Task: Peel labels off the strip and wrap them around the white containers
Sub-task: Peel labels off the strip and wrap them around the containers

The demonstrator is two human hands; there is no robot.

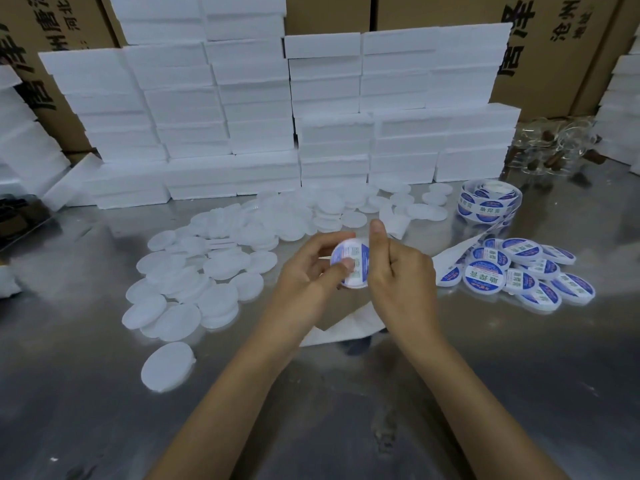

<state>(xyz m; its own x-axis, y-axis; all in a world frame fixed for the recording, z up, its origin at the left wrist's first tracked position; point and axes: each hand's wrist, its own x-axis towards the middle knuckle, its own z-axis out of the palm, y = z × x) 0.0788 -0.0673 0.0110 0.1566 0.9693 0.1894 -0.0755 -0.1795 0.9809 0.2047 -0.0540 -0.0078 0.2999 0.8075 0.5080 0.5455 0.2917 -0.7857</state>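
The left hand [313,271] holds a white container [350,263] at the frame's centre, its thumb on the label; the right hand [398,268] curls its fingers beside it, apparently smoothing the label. Next, likely: add it to the labelled pile [526,271] at 3 o'clock and take a blank container [166,365] at 9 o'clock.

The bench [519,393] is bare metal, smooth and semi-glossy, with dull smudges. The unlabelled containers [180,317] are translucent white plastic with a matt finish. The labels on the finished containers [483,277] are glossy printed paper. The stacked blocks [256,109] are white foam, matt and grainy. The boxes [554,46] are brown cardboard.
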